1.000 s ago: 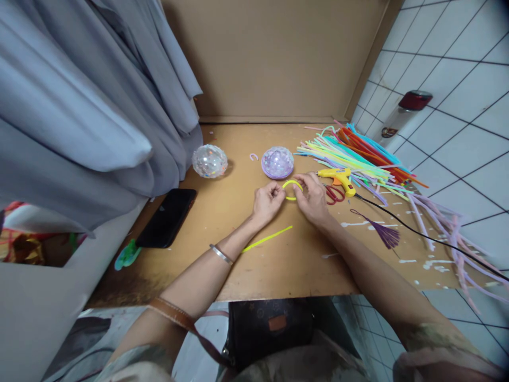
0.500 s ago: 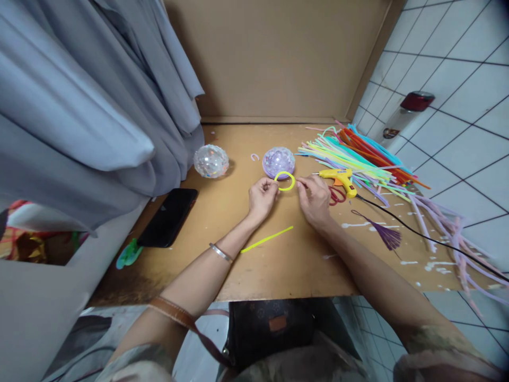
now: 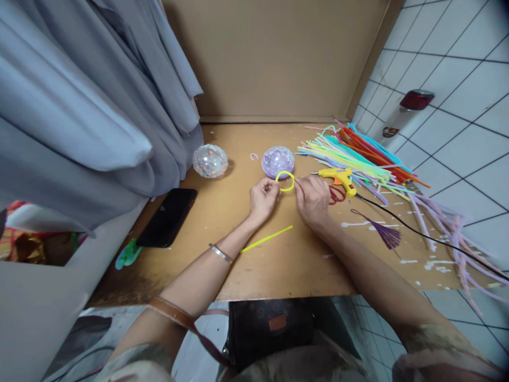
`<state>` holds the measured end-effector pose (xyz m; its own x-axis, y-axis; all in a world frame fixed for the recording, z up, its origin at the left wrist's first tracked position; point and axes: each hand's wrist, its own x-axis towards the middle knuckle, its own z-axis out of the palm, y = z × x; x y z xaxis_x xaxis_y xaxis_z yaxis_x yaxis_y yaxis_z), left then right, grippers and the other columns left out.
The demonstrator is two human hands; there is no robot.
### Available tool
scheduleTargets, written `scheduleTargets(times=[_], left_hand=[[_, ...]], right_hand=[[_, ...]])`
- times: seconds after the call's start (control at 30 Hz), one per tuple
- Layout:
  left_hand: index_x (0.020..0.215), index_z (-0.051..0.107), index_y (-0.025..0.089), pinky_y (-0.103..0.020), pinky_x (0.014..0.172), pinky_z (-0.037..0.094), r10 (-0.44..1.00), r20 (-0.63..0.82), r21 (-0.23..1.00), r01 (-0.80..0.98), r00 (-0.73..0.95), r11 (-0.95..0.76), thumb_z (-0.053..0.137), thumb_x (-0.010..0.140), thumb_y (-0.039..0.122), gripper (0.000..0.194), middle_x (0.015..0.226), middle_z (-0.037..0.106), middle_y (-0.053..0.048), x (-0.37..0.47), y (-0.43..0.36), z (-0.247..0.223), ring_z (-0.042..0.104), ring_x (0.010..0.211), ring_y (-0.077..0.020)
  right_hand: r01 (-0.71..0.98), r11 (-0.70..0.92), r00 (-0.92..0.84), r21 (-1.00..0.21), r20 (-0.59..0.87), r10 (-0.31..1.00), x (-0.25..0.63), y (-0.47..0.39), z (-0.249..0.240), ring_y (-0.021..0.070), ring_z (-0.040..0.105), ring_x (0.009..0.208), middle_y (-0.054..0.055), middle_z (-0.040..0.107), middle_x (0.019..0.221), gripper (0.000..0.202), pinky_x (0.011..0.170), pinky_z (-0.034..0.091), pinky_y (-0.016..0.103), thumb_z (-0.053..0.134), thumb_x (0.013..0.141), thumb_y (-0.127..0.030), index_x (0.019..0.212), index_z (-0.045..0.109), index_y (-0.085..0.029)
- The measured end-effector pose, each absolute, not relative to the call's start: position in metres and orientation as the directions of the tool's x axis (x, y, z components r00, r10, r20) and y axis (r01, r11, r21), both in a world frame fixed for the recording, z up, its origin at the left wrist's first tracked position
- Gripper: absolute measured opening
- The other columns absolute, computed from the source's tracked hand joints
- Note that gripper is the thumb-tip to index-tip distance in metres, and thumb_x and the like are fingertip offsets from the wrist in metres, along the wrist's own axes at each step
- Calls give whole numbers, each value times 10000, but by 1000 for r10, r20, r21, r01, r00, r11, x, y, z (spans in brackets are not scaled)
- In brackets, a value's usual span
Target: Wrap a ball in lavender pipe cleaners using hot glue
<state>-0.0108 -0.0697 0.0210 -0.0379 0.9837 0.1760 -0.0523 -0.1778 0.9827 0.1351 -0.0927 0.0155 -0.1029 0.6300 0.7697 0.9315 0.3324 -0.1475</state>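
My left hand [image 3: 263,202] is closed in a pinch on the left side of a yellow pipe cleaner [image 3: 286,190] bent into a ring. On its right side, the fingertips of my right hand [image 3: 313,200] are closed at the ring's edge. Just behind the ring sits a purple, glittery dome-shaped piece [image 3: 277,161]. A straight yellow pipe cleaner [image 3: 267,239] lies on the table nearer to me. Beside my right hand are a yellow glue gun [image 3: 338,179] and red-handled scissors [image 3: 337,195], whose blades are hidden.
A clear faceted ball [image 3: 210,161] and a black phone [image 3: 167,218] are on the left of the wooden table [image 3: 222,212]. Many coloured pipe cleaners [image 3: 358,154] are heaped at the right. A purple tassel [image 3: 385,233] lies near the glue gun's black cord [image 3: 417,229]. A grey curtain [image 3: 99,106] hangs at left.
My right hand has moved slightly left, so its fingertips now meet the ring's right edge; before, a small gap lay between them. My left hand keeps its pinch.
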Motion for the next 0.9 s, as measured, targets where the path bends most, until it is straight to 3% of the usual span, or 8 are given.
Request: scheduleTargets(times=[0.33,0.67,0.9], left_hand=[[614,571,181,-204,511,379,984,174,984,-42,-30,-175,599,808,173,196,482,563,59,-11,-69,19,471,421,-77],[654,581,181,-204,510,385,984,174,983,-49,-29,-175,617,802,219,157,503,570,59,-13,-68,20,467,428,-77],[662,585,177,-203,510,384,983,182,980,-70,-24,-184,652,789,271,171,532,585,49,-14,-66,18,467,441,-73]], right_hand=[[935,330,-124,-129,753,646,133,-92,12,235,563,856,104,683,876,337,772,378,367,411,1022,-262,1073,724,-148],[914,356,-123,-195,702,701,133,-92,11,252,582,900,130,670,942,345,794,423,377,414,1003,-269,1167,688,-138],[901,364,-113,-235,684,721,133,-94,14,297,583,1002,175,645,1098,471,848,462,418,467,973,-327,1381,548,-107]])
